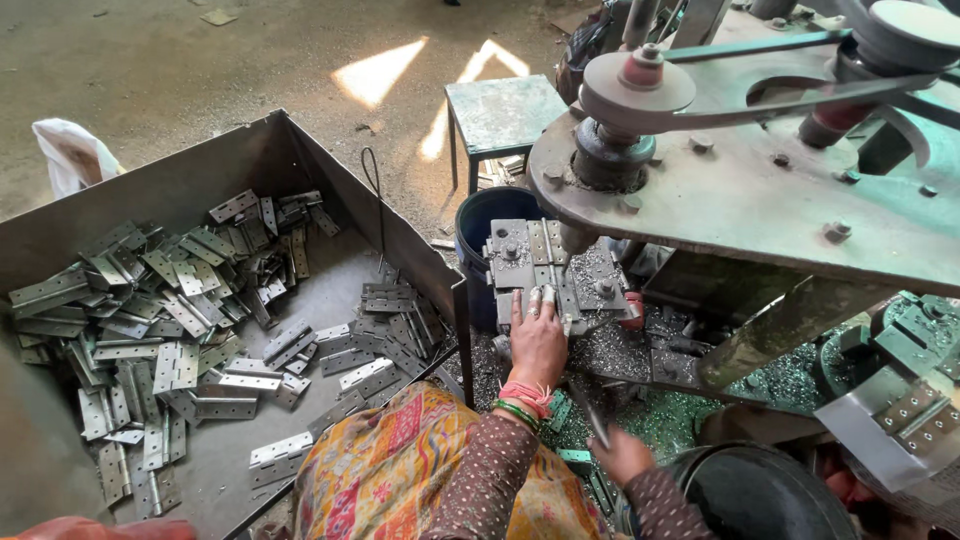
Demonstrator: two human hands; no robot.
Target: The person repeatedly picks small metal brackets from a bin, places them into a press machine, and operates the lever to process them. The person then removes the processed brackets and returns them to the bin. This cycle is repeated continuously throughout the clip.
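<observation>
a flat grey metal hinge plate (553, 258) lies on the steel drilling jig (555, 275), right under the drill spindle (577, 238) of the grey belt-driven machine (760, 190). the left hand (537, 340) lies flat over the jig's near edge, fingers close together and stretched forward, their tips pressing on the hinge plate; two fingertips look wrapped in pale tape. the right hand (622, 455) sits lower, near the body, curled round a thin dark handle (590, 412), though what that handle belongs to is hard to make out. shiny metal shavings (640, 350) cover the machine bed around the jig. a blue plastic drum (490, 225) stands behind the jig, half hidden. to the left, an open grey sheet-metal bin (330, 190) holds a heap of loose hinges (170, 320). a small green stool (505, 112) stands farther off.
</observation>
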